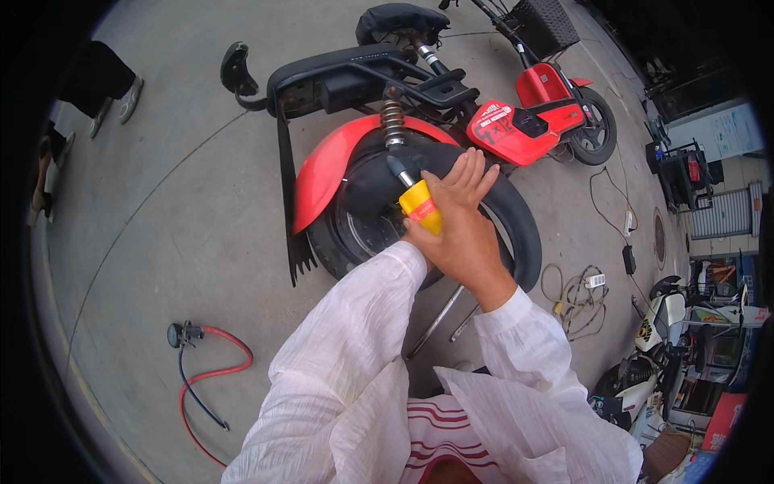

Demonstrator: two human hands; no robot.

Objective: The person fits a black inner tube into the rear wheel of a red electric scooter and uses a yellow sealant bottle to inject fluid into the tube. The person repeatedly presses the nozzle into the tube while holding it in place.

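Note:
A red and black electric scooter (509, 133) lies ahead of me on the concrete. Round its rear wheel (355, 230) runs a smooth, thick black ring that looks like an inner tube (516, 222), partly off the rim. Over the tube, my right hand (463, 214) lies with its fingers stretched out together. My left hand (414, 235) is mostly hidden behind the right; what shows is closed at the base of a yellow tool (421, 206). This tool has a silver neck and a dark tapered tip, and points up beside my right thumb. Its lower end is covered.
On the floor to the left lies a red air hose (226, 369) with a gauge (175, 335). A coiled cable with a white socket strip (595, 281) is at right, near a parked motorbike (665, 323). Another person's legs (105, 85) stand at upper left.

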